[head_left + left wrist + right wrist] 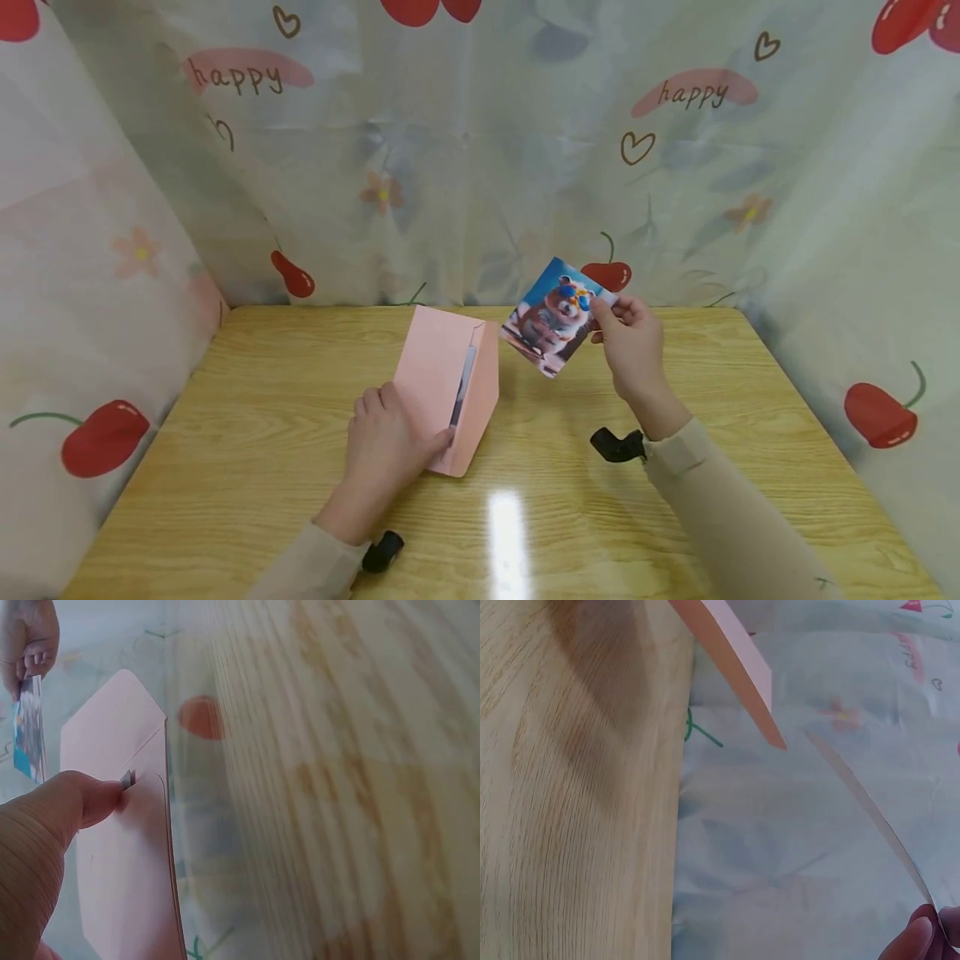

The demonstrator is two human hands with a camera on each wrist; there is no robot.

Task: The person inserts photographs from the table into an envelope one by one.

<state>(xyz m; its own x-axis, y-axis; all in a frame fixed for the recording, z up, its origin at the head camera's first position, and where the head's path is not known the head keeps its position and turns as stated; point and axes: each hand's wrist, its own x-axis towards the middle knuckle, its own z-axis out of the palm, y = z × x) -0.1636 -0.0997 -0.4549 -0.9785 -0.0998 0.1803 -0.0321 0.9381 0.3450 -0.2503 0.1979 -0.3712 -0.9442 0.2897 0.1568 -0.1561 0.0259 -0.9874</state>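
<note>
My left hand (386,437) grips a pink envelope (438,350) at its lower end, thumb at the opening and fingers on the far side. The flap (480,400) stands folded out to the right, and a strip of a dark-and-grey card (463,387) shows inside the opening. To the right, my right hand (630,342) pinches a picture card (551,317) by its right corner, thumb in front. A furry animal in blue sunglasses is printed on it. The card is tilted and apart from the envelope. In the right wrist view, the card (874,810) appears nearly edge-on.
The wooden table (270,433) lies under both hands. A patterned curtain (465,167) with cherries, hearts and "happy" lettering hangs behind it and along both sides. Black wrist devices (617,445) sit at both sleeves.
</note>
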